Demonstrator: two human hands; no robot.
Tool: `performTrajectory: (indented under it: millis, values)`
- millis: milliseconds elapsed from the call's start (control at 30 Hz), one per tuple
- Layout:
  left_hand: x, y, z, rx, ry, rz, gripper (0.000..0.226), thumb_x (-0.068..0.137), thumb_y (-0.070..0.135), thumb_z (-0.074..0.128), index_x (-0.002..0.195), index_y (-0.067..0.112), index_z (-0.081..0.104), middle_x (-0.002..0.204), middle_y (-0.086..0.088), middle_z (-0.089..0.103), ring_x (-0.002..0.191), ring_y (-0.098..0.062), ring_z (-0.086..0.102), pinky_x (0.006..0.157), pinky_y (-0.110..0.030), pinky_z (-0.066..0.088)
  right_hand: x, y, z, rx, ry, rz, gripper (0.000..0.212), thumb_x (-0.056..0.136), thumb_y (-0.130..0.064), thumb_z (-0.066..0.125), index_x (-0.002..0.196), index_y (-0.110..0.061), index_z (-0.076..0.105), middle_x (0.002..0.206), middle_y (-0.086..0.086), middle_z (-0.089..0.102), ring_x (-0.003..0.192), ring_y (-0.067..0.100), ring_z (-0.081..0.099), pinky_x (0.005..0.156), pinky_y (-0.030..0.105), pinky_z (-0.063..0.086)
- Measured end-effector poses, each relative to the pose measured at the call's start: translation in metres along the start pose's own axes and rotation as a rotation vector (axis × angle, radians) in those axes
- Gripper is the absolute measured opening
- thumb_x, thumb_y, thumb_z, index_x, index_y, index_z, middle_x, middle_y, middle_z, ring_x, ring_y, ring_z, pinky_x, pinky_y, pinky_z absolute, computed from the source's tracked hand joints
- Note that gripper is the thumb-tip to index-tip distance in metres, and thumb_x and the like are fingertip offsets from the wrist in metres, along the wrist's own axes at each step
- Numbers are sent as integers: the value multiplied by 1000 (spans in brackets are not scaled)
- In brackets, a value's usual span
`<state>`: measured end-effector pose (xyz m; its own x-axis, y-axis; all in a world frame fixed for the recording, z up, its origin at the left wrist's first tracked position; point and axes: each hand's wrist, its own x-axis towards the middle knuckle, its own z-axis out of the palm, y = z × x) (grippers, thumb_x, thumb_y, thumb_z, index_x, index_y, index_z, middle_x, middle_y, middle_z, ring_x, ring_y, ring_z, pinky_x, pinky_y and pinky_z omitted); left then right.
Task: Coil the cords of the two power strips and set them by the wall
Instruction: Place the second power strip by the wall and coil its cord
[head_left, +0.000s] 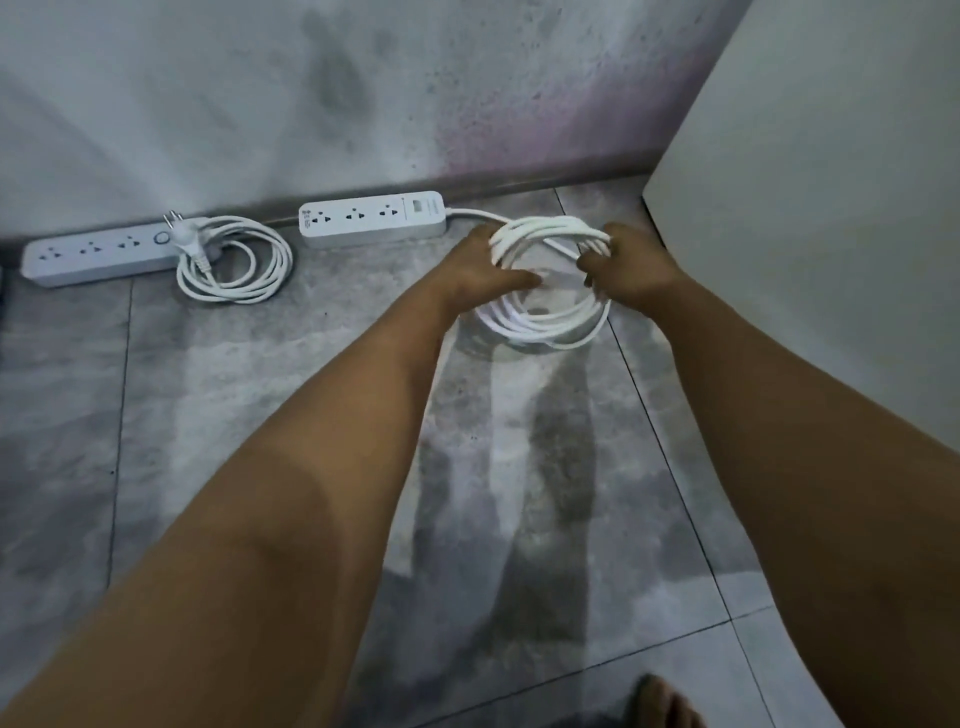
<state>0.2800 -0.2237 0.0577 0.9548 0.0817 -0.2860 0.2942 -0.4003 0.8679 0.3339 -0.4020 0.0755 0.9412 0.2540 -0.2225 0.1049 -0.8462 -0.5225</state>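
Two white power strips lie along the base of the wall. The left strip (98, 254) has its cord coiled (236, 270) on the floor beside it, with the plug (184, 236) resting on top. The right strip (371, 218) has a cord leading right into a white coil (545, 317). My left hand (483, 270) grips the coil's left side. My right hand (631, 270) grips its right side. The coil's near edge touches or hovers just over the floor.
The floor is grey tile (234, 415). A stained grey wall (311, 104) with a dark baseboard runs behind the strips. A white panel or cabinet side (831, 234) stands close on the right. A bare foot (662, 701) shows at the bottom edge.
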Motion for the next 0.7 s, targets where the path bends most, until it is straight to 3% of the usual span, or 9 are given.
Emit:
performTrajectory:
  millis: [67, 167, 267, 400, 500, 600, 633, 700]
  values:
    - [-2, -11, 2, -215, -12, -169, 41, 80, 32, 77, 114, 21, 56, 99, 1, 68, 88, -17, 66, 79, -34, 53, 5, 5, 1, 174, -31, 52, 9, 91, -17, 54, 87, -11, 60, 76, 10, 69, 68, 24, 61, 70, 34, 50]
    - [0, -20, 11, -506, -60, -335, 19, 84, 36, 71, 95, 21, 65, 76, 2, 73, 80, -21, 67, 90, -48, 52, 11, 12, 8, 335, -36, 142, 22, 92, -14, 54, 71, -14, 59, 59, 2, 63, 52, 16, 57, 60, 30, 50]
    - [13, -18, 20, -712, -48, -390, 20, 89, 33, 66, 100, 16, 66, 82, -1, 73, 78, -21, 68, 83, -46, 54, 14, 21, 21, 499, -68, 262, 24, 93, -15, 56, 70, -12, 60, 43, -6, 61, 38, 9, 54, 49, 26, 46]
    - [36, -12, 30, -828, 31, -339, 24, 92, 10, 62, 115, 6, 62, 89, -11, 68, 78, -24, 69, 72, -38, 59, 17, 31, 39, 738, -14, 424, 16, 91, -14, 57, 75, -10, 60, 58, 3, 61, 50, 19, 54, 50, 27, 46]
    - [46, -9, 38, -781, 89, -292, 25, 90, -4, 59, 113, 5, 59, 94, -15, 64, 72, -19, 64, 59, -29, 58, 18, 33, 50, 719, 60, 491, 17, 87, -18, 58, 86, -2, 64, 55, 4, 62, 45, 18, 58, 43, 23, 49]
    - [52, -15, 45, -774, 121, -320, 30, 88, -7, 58, 115, 7, 55, 96, -15, 63, 71, -19, 62, 57, -31, 57, 25, 41, 60, 633, 110, 562, 61, 64, -35, 62, 114, 0, 58, 97, 20, 68, 81, 36, 70, 69, 46, 60]
    - [54, -18, 47, -767, 138, -330, 33, 88, -7, 57, 118, 7, 54, 93, -14, 63, 70, -19, 62, 58, -33, 57, 26, 43, 63, 606, 99, 591, 70, 60, -36, 63, 120, -1, 54, 107, 24, 66, 88, 39, 69, 68, 49, 60]
    - [58, -24, 49, -749, 152, -348, 33, 90, -6, 56, 120, 6, 51, 85, -12, 62, 66, -18, 61, 61, -35, 54, 26, 39, 66, 539, 57, 655, 76, 67, -36, 68, 129, -2, 42, 123, 24, 59, 98, 40, 66, 57, 40, 57]
